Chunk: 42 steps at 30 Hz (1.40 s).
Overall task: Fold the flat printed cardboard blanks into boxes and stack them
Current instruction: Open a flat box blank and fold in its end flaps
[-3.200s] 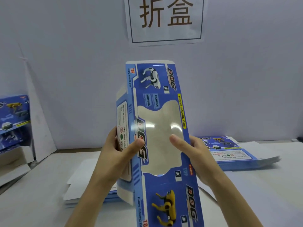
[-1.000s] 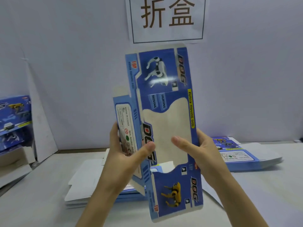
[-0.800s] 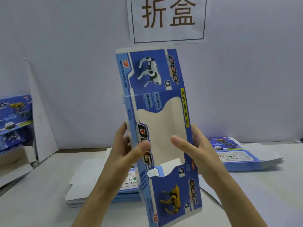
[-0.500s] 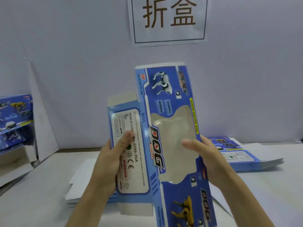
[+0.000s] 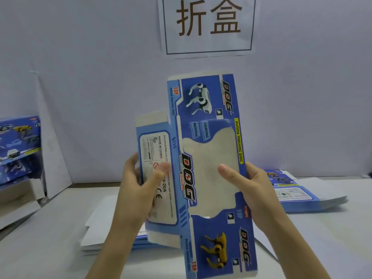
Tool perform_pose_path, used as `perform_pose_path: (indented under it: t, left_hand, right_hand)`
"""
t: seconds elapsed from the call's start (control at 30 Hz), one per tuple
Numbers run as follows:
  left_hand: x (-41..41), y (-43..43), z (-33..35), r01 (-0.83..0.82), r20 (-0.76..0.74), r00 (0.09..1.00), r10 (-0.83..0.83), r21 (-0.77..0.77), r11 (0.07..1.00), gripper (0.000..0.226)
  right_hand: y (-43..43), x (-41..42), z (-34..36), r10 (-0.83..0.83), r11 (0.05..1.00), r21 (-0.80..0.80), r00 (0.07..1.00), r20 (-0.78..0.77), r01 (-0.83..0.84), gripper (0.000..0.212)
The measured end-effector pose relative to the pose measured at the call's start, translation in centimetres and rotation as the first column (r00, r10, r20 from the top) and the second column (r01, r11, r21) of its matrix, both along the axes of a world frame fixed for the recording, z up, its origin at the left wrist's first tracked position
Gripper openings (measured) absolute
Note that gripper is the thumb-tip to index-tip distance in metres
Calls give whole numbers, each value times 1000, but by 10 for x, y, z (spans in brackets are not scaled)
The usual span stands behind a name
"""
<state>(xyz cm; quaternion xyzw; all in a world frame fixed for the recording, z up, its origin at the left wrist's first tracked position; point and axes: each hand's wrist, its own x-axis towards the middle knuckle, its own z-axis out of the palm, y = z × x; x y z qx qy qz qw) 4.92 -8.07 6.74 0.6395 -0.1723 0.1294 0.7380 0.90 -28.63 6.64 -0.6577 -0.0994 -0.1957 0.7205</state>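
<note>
I hold one blue printed cardboard blank (image 5: pixel 203 125) upright in front of me, its clear window panel facing me and a white label side panel angled out to the left. My left hand (image 5: pixel 138 190) grips that side panel, thumb on its front. My right hand (image 5: pixel 247 190) grips the blank's right edge, thumb lying across the window. A pile of flat blanks (image 5: pixel 100 222) lies on the table under my hands. A second pile of flat blanks (image 5: pixel 302 192) lies to the right.
Folded blue boxes (image 5: pixel 18 150) are stacked at the far left beside a leaning white board (image 5: pixel 54 158). A paper sign (image 5: pixel 209 25) hangs on the grey wall behind. The white table (image 5: pixel 322 238) stretches to the right.
The blank has been turned and raised a little, with its side panel swinging out and back. My left thumb has come back onto the label panel.
</note>
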Motion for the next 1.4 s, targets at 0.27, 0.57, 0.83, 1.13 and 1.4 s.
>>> perform_pose_path:
  t: [0.27, 0.57, 0.83, 1.13, 1.4]
  left_hand:
    - [-8, -6, -4, 157, 145, 973, -182, 171, 973, 84]
    - [-11, -24, -6, -127, 185, 978, 97, 156, 980, 67]
    - [-18, -21, -6, 239, 13, 971, -239, -30, 970, 70]
    - [0, 6, -10, 228, -23, 972, -235, -159, 961, 20]
    - [-6, 0, 3, 207, 81, 973, -216, 112, 972, 84]
  right_hand:
    - [10, 3, -2, 150, 982, -118, 989, -7, -149, 52]
    - [18, 2, -1, -224, 969, -84, 970, 93, 232, 74]
    - [38, -9, -1, 63, 952, -305, 953, 297, 33, 44]
    - [0, 1, 4, -241, 949, -160, 953, 184, 271, 85]
    - [1, -1, 5, 39, 990, -138, 975, 220, -9, 30]
